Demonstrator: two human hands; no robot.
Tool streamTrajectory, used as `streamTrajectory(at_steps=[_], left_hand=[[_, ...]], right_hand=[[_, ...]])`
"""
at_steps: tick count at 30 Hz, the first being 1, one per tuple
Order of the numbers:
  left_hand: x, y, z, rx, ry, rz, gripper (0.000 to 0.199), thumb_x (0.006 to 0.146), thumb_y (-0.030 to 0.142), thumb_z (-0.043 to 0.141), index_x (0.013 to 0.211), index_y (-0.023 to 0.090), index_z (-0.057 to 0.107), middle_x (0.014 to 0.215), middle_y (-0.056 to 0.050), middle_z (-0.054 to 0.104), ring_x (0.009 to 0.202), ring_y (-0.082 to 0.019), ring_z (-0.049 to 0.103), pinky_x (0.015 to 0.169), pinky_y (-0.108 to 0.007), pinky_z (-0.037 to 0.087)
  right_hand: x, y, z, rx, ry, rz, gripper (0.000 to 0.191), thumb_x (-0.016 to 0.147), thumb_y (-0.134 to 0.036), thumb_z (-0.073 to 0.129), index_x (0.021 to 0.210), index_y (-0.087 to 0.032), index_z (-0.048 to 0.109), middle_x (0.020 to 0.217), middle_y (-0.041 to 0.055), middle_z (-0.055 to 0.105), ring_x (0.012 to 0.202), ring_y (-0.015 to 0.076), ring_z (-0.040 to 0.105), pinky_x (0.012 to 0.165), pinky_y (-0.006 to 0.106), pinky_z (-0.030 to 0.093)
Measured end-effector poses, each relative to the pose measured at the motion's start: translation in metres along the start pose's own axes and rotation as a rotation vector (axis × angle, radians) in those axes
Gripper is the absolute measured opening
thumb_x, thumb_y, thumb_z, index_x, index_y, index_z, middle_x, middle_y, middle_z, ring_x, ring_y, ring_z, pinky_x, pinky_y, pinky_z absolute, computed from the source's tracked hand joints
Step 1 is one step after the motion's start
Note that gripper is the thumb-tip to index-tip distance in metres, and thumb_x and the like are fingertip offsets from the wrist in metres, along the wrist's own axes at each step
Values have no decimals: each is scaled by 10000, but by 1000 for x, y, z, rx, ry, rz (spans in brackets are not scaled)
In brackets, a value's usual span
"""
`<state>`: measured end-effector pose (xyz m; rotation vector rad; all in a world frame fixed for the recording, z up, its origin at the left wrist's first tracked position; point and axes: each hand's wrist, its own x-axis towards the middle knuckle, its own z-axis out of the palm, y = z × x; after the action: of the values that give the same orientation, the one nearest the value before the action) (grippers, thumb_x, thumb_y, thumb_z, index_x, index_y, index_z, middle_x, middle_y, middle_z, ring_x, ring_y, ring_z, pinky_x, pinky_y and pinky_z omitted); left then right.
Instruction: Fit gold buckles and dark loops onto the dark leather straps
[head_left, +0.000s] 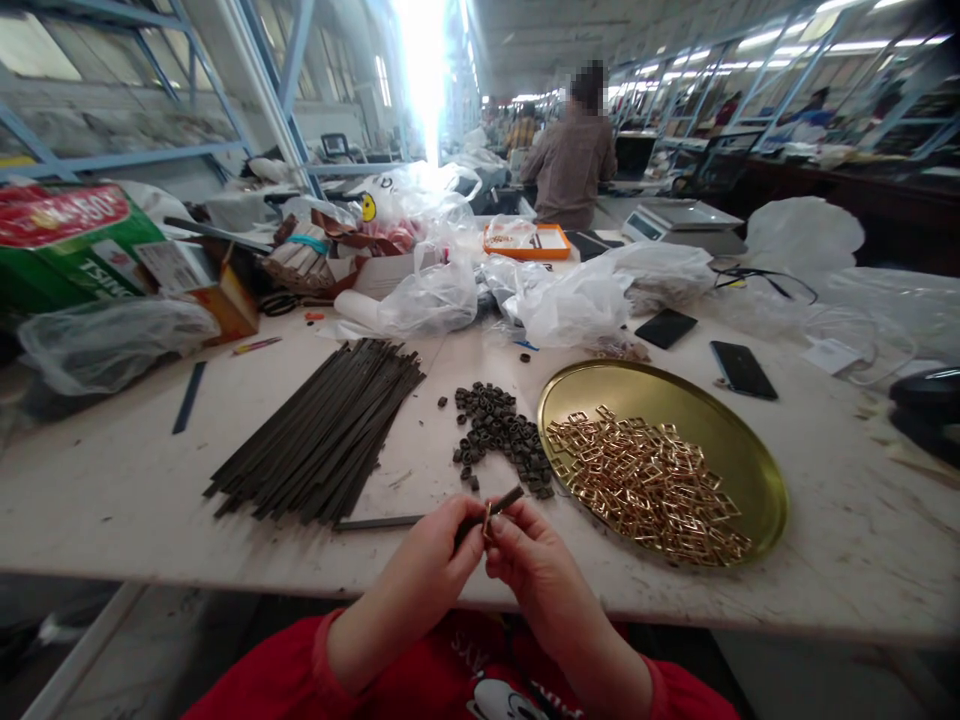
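Close to the table's front edge, my left hand (pixel 439 550) and my right hand (pixel 536 560) meet with fingers pinched. Between them is a dark strap (pixel 511 498), its short end poking out above my right fingers. A small gold buckle (pixel 487 522) sits around the strap at my fingertips. My left fingers close on the strap, and my right fingers pinch the buckle. Just beyond lies a pile of small dark loops (pixel 502 430). Long dark strips (pixel 322 430) are stacked to the left. On the right, a round gold tray (pixel 765 470) holds many gold buckles (pixel 645 480).
Plastic bags (pixel 577 300) and an orange box (pixel 559 240) crowd the table's back. A phone (pixel 742 370) and a flat black object (pixel 666 327) lie behind the tray. A green carton (pixel 71 260) stands far left. A person (pixel 574 165) is farther off, facing away.
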<state>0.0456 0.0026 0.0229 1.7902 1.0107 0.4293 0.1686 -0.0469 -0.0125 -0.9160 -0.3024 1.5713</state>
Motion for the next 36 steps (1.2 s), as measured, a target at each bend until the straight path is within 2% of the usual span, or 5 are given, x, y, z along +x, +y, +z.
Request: streamTrajectory(at_steps=[12,16,20,27,36], left_hand=[[-5,9,-3,-298,-102,-209,217,764,368,515,741,152,511,559,67,443,461,-69,351,454,-194,293],[-6,6,2,-371,-72,-257,254,753,409,515,695,166,471,511,88,410,416,-55,308,424,-186,250],[-6,5,1,-401,-84,-302,250,755,402,497,675,170,451,488,98,380,411,-52,275,413,-180,219],[-7,1,-3,-232,-71,-272,216,742,354,487,641,164,481,543,62,438,497,-85,348,468,-200,263],[-9,-5,1,-245,-78,-191,128,771,263,463,693,166,495,629,48,496,600,-106,422,577,-214,333]], right_hand=[[-1,7,-3,-466,43,-302,240,751,-395,609,684,-188,505,573,-36,523,540,110,459,535,236,378],[-2,10,-12,-792,172,-587,123,775,-301,593,760,-199,524,639,-24,543,572,126,476,544,245,391],[-12,2,-17,-998,-22,-855,91,847,-226,474,846,-218,565,766,13,596,733,159,531,668,281,417],[-9,-19,-14,-864,-227,-419,171,848,-327,498,948,-221,588,761,3,563,683,145,523,617,259,427],[-9,-16,-12,-1020,-153,-574,51,786,-224,577,737,-210,575,696,-12,540,701,145,479,683,269,386]])
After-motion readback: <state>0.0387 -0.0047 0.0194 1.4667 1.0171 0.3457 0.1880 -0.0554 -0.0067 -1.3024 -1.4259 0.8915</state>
